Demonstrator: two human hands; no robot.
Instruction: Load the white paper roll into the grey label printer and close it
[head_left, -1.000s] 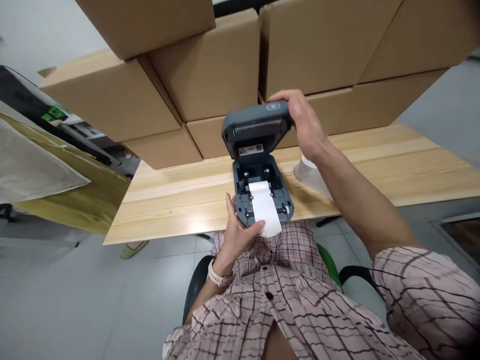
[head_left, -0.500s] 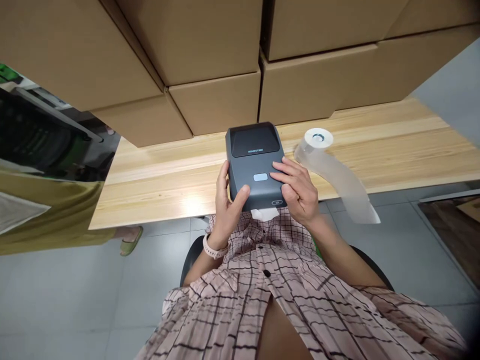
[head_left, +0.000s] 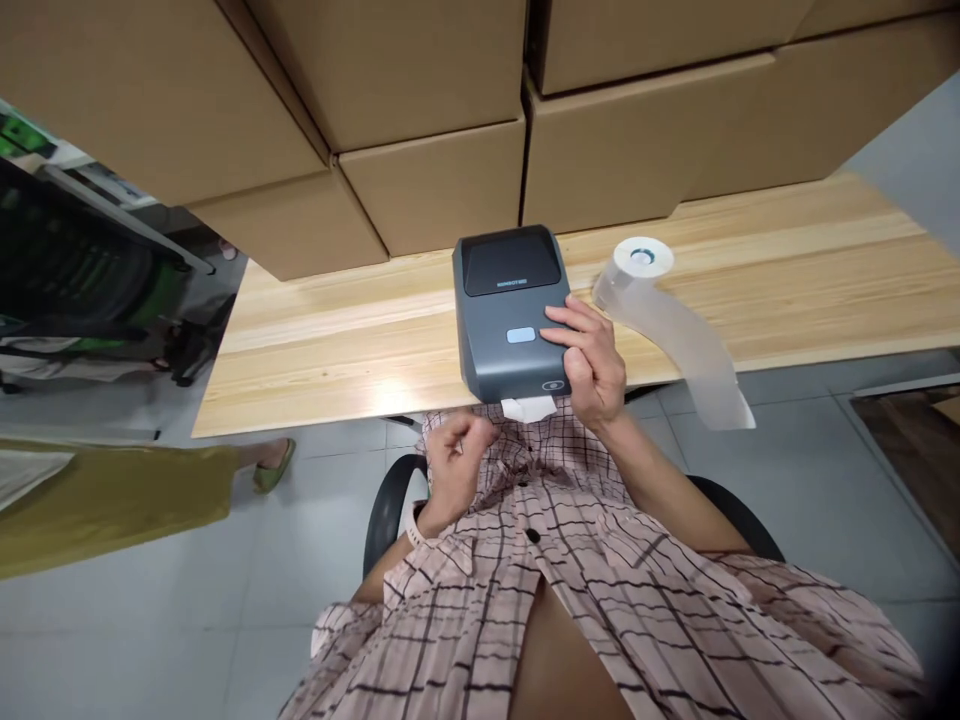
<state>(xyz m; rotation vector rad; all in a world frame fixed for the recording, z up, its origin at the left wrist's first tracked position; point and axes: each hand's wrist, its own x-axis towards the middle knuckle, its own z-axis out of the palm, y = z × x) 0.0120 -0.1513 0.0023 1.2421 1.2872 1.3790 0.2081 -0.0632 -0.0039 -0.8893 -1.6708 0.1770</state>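
A dark grey label printer (head_left: 495, 352) with a black window lid and a pale blue button stands at the table's front edge. White paper (head_left: 529, 409) sticks out of its front slot. My right hand (head_left: 596, 360) grips the printer's right side, fingertips on the top near the button and thumb at the front corner. Below the printer's front left corner, my left hand (head_left: 456, 455) is apart from it, its fingers curled in with nothing visible in them. A roll of white labels (head_left: 643, 258) sits on the table to the right, its loose strip hanging over the front edge.
Stacked cardboard boxes (head_left: 431, 190) line the back of the wooden table (head_left: 300, 370). At the left, a person in a yellow-green skirt (head_left: 150, 500) stands beside the table, one slippered foot (head_left: 274, 465) showing. A black chair (head_left: 386, 515) is under me.
My left hand has let go of the printer's left side and drawn down toward my body, its fingers curling. My right hand stays on the printer. The person at the left has shifted.
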